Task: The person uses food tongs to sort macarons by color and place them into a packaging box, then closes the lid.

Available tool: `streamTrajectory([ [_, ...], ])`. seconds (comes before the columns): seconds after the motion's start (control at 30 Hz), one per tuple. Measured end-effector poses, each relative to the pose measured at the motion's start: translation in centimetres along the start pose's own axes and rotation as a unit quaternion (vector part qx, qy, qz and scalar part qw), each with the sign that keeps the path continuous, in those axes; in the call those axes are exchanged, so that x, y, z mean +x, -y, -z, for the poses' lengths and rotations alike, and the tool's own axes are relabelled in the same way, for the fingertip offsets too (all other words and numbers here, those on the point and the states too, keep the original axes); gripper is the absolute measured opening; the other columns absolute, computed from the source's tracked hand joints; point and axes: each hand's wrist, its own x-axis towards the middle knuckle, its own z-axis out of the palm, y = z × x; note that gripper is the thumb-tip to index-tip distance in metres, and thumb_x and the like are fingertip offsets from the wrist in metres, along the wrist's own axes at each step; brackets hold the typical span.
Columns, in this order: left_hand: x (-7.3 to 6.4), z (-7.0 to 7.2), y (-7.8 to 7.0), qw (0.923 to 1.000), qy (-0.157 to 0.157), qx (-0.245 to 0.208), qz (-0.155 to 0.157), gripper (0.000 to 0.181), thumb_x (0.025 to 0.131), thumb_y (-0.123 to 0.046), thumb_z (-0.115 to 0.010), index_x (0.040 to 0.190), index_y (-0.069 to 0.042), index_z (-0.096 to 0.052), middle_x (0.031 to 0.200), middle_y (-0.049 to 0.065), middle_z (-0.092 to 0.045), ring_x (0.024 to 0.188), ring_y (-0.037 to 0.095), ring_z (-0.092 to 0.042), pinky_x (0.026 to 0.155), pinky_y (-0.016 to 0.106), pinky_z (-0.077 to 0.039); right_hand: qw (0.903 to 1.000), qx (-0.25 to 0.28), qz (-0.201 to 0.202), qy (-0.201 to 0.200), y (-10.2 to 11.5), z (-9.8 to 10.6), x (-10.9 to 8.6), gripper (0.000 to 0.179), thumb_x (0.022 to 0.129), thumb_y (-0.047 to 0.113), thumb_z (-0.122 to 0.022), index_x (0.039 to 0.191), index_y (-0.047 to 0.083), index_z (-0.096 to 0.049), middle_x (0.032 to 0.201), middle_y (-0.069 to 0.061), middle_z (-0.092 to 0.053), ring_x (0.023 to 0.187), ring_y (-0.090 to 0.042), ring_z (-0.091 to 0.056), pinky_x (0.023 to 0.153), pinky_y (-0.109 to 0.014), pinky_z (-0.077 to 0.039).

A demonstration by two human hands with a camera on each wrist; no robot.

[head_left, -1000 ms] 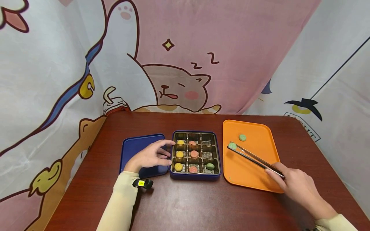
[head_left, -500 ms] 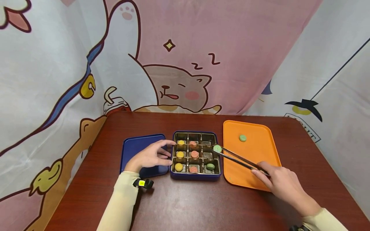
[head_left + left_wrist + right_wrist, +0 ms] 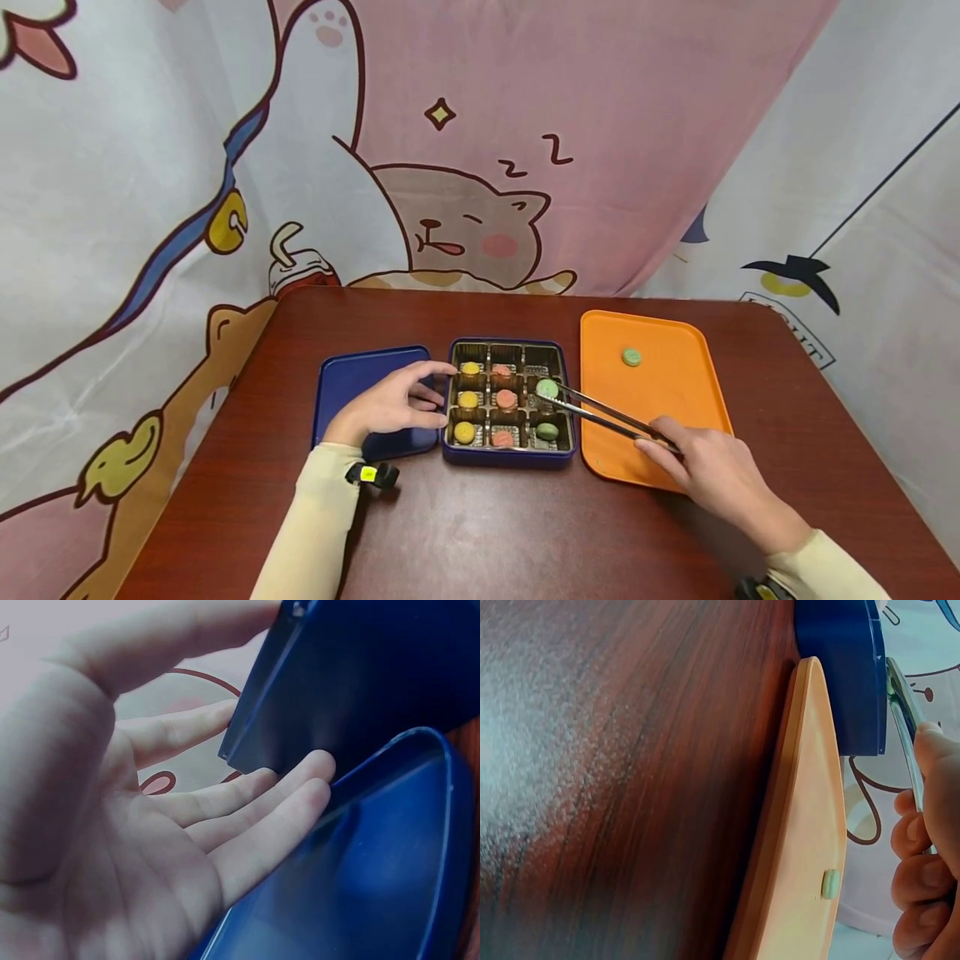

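Note:
My right hand (image 3: 712, 471) grips metal tongs (image 3: 617, 423), whose tips hold a pale green macaron (image 3: 547, 388) at the right middle compartment of a blue box (image 3: 510, 457). Whether the macaron touches the compartment floor, I cannot tell. Inside the box, yellow macarons (image 3: 468, 400) fill the left column and pink ones (image 3: 506, 400) the middle column. A darker green macaron (image 3: 547, 432) lies in the right front compartment. My left hand (image 3: 386, 404) touches the box's left side, fingers loosely extended; the left wrist view shows its palm (image 3: 127, 885) beside the box wall (image 3: 360, 682).
An orange tray (image 3: 660, 400) lies right of the box, with one green macaron (image 3: 632, 357) on it. Left of the box, partly under my left hand, is a blue lid (image 3: 341, 392). A printed curtain (image 3: 637, 150) hangs behind the brown table (image 3: 480, 533).
My right hand has moved left with the tongs, carrying the green macaron from over the orange tray into the box's right column. My left hand has stayed in place.

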Motion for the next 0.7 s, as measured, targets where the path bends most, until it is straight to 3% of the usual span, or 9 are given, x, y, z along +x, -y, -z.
streamTrajectory([
  [0.7, -0.05, 0.01, -0.29, 1.0000, 0.002, -0.001, 0.001, 0.073, 0.090, -0.019, -0.086, 0.154, -0.017, -0.051, 0.160, 0.010, -0.044, 0.123, 0.032, -0.067, 0.102, 0.047, -0.058, 0.9993, 0.008, -0.022, 0.028, -0.10, 0.39, -0.04, 0.022, 0.099, 0.042, -0.074, 0.099, 0.022, -0.066, 0.060, 0.016, -0.041, 0.051, -0.004, -0.037, 0.045, -0.026, -0.032],
])
